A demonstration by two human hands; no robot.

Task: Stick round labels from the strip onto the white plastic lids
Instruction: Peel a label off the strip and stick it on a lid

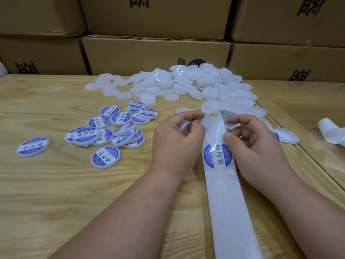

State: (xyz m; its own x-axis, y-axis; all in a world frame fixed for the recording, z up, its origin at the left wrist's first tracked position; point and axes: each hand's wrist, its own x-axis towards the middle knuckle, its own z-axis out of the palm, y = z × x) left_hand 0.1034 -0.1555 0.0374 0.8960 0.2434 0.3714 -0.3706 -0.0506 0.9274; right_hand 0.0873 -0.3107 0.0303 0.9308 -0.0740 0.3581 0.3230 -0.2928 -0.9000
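My left hand [180, 136] grips a bare white plastic lid [184, 126], fingers curled round its rim. Just to its right, my right hand [255, 141] pinches a round label [228, 121] that is partly peeled from the white backing strip [227, 193]. The strip runs from between my hands down toward the bottom edge. One blue-and-white round label [217, 156] still sits on the strip below my right thumb. A heap of bare white lids [186, 85] lies at the back of the wooden table [56, 184]. Several labelled lids [112, 129] lie to the left.
Stacked cardboard boxes [155, 53] wall off the back of the table. The used end of the backing strip [287, 135] trails off to the right, and a curled piece of it [330, 131] lies near the right edge. A seam [306, 152] runs diagonally across the table on the right.
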